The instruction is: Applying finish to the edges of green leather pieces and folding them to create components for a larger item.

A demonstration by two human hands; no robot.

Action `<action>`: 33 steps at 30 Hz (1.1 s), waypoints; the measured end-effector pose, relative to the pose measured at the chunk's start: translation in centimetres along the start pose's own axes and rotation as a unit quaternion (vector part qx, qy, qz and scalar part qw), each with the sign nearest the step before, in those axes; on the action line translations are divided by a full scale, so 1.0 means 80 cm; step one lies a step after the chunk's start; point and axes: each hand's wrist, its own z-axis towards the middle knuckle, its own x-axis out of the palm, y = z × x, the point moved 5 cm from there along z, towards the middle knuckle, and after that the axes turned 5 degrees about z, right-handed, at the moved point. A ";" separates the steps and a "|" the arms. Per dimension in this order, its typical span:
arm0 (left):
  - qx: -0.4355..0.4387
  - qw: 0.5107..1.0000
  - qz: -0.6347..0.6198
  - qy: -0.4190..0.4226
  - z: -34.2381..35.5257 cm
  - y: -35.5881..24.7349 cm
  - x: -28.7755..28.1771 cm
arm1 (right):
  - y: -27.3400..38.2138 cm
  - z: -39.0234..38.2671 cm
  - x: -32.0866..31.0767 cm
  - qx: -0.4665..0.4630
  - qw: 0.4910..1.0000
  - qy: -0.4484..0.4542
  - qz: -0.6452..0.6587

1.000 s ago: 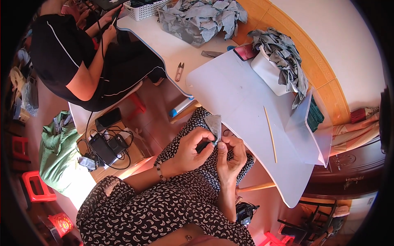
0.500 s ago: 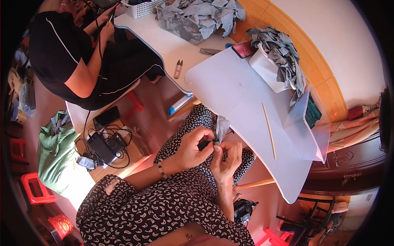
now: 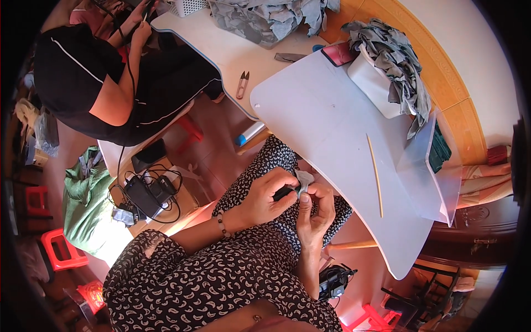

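Note:
Above my lap, both hands meet at a small grey piece of cloth (image 3: 307,180). My left hand (image 3: 265,198) is closed, thumb and forefinger pinching the cloth's near left edge. Something dark shows inside its curled fingers; its kind cannot be made out. My right hand (image 3: 314,213) pinches the lower edge of the same cloth between thumb and fingertips, right beside the left fingertips. The cloth's upper part sticks up past the fingers, near the table's edge.
The pale table (image 3: 321,116) curves ahead, bearing a thin wooden stick (image 3: 375,176), a phone (image 3: 338,54) and a white bin (image 3: 368,83) heaped with grey cloth pieces. Thread snips (image 3: 243,85) lie on the adjoining table. At left sits another person (image 3: 83,83) in black.
The cloth piece has been turned and now folds over at the fingertips, where it stood taller before. Both hands remain pinched together. The whole view has shifted slightly.

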 end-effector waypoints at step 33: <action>-0.008 1.000 0.001 -0.025 0.001 0.011 0.012 | -0.004 0.006 -0.004 -0.121 0.988 0.023 -0.088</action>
